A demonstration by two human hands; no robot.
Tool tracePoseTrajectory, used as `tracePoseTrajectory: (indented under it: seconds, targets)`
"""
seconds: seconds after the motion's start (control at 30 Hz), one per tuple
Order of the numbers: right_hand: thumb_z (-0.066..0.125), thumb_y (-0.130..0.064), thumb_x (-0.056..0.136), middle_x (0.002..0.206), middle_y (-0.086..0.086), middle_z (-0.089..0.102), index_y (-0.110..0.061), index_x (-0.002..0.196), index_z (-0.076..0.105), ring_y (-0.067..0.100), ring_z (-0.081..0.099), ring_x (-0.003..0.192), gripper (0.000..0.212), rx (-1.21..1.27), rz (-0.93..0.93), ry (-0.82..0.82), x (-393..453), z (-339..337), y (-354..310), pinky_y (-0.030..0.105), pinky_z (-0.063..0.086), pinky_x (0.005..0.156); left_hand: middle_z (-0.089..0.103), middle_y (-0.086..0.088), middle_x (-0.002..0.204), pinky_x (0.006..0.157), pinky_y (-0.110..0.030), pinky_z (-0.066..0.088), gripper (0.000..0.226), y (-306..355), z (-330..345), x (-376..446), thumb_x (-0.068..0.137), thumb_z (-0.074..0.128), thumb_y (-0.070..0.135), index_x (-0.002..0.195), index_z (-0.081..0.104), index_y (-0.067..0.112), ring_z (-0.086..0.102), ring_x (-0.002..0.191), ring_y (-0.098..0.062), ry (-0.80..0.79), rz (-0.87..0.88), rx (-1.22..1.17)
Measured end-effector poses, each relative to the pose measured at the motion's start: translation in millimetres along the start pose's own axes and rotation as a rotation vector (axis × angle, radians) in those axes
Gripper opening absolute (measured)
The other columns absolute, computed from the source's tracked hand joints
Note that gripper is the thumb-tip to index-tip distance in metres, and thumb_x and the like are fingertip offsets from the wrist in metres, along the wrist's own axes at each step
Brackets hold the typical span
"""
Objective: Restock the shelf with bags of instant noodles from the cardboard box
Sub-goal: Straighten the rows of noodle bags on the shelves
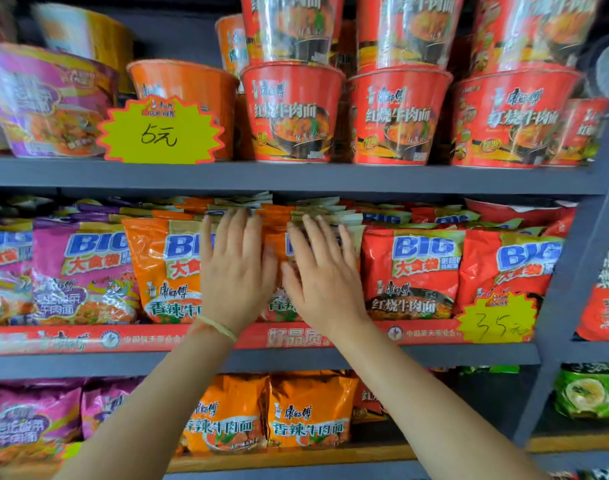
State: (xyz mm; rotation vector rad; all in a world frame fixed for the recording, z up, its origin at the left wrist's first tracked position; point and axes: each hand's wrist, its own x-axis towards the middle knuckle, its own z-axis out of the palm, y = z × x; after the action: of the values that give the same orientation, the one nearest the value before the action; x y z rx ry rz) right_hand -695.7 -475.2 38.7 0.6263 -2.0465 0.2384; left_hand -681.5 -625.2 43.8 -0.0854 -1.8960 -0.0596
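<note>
Orange bags of instant noodles (164, 268) stand in rows on the middle shelf (296, 362). My left hand (235, 271) lies flat with straight fingers against the front of one orange bag. Beside it, my right hand (322, 275) presses flat on the neighbouring orange bag (279, 306), which shows between the two hands. Purple bags (84, 271) stand to the left and red bags (414, 271) to the right. The cardboard box is out of view.
Noodle cups (292, 112) fill the upper shelf behind a yellow price tag (161, 131). Another yellow tag (497, 317) hangs at the middle shelf's right. More orange bags (306, 414) and purple bags sit on the lower shelf. A grey upright (573, 289) stands at the right.
</note>
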Motion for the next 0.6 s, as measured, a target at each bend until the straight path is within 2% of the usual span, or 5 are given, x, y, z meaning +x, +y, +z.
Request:
tracePoseTrajectory:
  seconds: [0.1, 0.27, 0.37, 0.5, 0.6]
  targets:
    - [0.036, -0.056, 0.100, 0.159, 0.016, 0.031, -0.019, 0.154, 0.033, 0.034, 0.020, 0.150, 0.066, -0.119, -0.013, -0.117, -1.1, 13.9, -2.6, 0.057, 0.013, 0.120, 0.069, -0.017, 0.106, 0.104, -0.056, 0.037, 0.051, -10.8, 2.1, 26.7, 0.097, 0.033, 0.043, 0.116, 0.063, 0.007, 0.061, 0.102, -0.039, -0.208, -0.026, 0.049]
    - [0.037, -0.071, 0.091, 0.160, 0.016, 0.028, -0.018, 0.155, 0.032, 0.037, 0.017, 0.151, 0.083, -0.168, 0.039, -0.154, 3.3, 19.0, -4.2, 0.062, 0.009, 0.119, 0.071, -0.011, 0.106, 0.093, -0.047, 0.036, 0.069, -19.6, 9.5, 47.6, 0.093, 0.013, 0.054, 0.111, 0.069, 0.018, 0.061, 0.105, -0.034, -0.442, 0.038, 0.038]
    - [0.037, -0.077, 0.086, 0.161, 0.015, 0.026, -0.020, 0.156, 0.027, 0.039, 0.013, 0.151, 0.092, -0.199, 0.013, -0.179, 3.8, 21.6, -0.3, 0.064, 0.007, 0.118, 0.072, -0.010, 0.102, 0.091, -0.047, 0.037, 0.063, -26.6, 12.0, 45.5, 0.095, 0.017, 0.049, 0.112, 0.069, 0.017, 0.062, 0.102, -0.033, -0.410, 0.105, 0.006]
    - [0.031, -0.080, 0.085, 0.163, 0.016, 0.020, -0.026, 0.158, 0.017, 0.037, 0.007, 0.152, 0.092, -0.202, 0.114, -0.190, 13.9, 15.9, 11.1, 0.062, 0.001, 0.119, 0.065, -0.013, 0.122, 0.104, -0.055, 0.034, 0.049, -38.4, 9.1, 33.4, 0.101, 0.029, 0.041, 0.133, 0.058, 0.017, 0.056, 0.116, -0.035, -0.306, 0.143, 0.027]
    - [0.036, -0.073, 0.088, 0.164, 0.017, 0.014, -0.020, 0.159, 0.018, 0.037, 0.006, 0.152, 0.090, -0.201, 0.002, -0.151, 7.8, 14.0, -6.1, 0.063, 0.003, 0.119, 0.059, -0.016, 0.131, 0.109, -0.055, 0.031, 0.049, -59.3, 2.2, 13.3, 0.100, 0.039, 0.037, 0.138, 0.052, 0.010, 0.051, 0.125, -0.037, -0.162, 0.102, 0.053]
